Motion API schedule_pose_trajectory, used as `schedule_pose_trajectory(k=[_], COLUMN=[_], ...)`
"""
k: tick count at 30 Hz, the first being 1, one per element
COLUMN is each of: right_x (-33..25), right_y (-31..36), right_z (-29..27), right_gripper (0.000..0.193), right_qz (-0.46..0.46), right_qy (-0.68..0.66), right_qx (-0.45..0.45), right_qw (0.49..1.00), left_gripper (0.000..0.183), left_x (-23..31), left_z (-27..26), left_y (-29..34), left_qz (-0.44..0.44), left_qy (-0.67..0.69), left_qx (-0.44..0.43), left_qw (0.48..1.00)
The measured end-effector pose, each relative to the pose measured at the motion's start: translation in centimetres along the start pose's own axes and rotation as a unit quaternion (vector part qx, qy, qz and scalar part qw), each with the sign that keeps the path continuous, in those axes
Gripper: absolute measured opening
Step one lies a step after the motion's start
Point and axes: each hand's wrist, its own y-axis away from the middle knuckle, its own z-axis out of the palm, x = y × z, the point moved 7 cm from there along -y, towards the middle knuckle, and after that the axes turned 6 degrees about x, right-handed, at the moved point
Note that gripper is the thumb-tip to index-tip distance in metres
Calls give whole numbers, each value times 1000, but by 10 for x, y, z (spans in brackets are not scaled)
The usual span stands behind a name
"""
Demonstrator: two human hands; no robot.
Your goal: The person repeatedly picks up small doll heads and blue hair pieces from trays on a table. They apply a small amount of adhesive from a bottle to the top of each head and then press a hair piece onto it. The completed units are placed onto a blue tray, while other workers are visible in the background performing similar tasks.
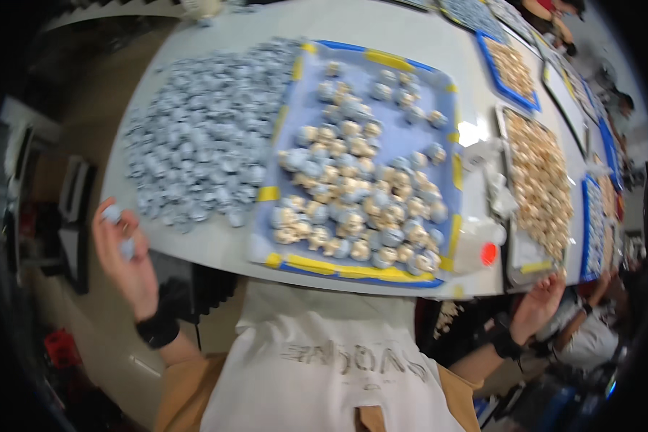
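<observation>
Off the table's left edge, my left hand (pixel 131 270) is raised with fingers curled around small light-blue pieces (pixel 111 213); one shows near the fingertips and another lower in the fingers. My right hand (pixel 538 308) is at the near right edge, fingertips together beside the near end of a tray of beige pieces (pixel 538 180). Whatever it pinches is too small and blurred to name. A wide heap of light-blue pieces (pixel 201 137) lies on the table at left. Between the hands, a blue tray (pixel 403 63) with yellow tape holds many rounded blue-and-cream pieces (pixel 360 180).
A clear plastic container with a red-orange spot (pixel 475 248) and a crumpled white item (pixel 500 196) stand right of the blue tray. More trays (pixel 510 72) line the table's far right side. Other people (pixel 590 335) work along the right.
</observation>
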Motion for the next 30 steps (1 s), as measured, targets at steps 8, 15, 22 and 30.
schedule_pose_trajectory(k=[8,15,22,30], right_x=[-31,-31,-29,-24], right_y=[61,84,78,77], right_z=[125,166,205,219], right_gripper=[29,36,29,29], right_qz=[-35,-100,-177,-198], right_qy=[44,241,439,486], right_qx=[-107,-198,-276,-323], right_qw=[993,945,836,787], left_gripper=[35,44,40,43], left_x=[-29,-35,-36,-34], left_z=[139,185,188,194], left_y=[128,158,169,176], left_qz=[-281,-288,-356,-307], left_qy=[121,81,45,44], left_qx=[-446,-561,-559,-596], left_qw=[841,772,748,741])
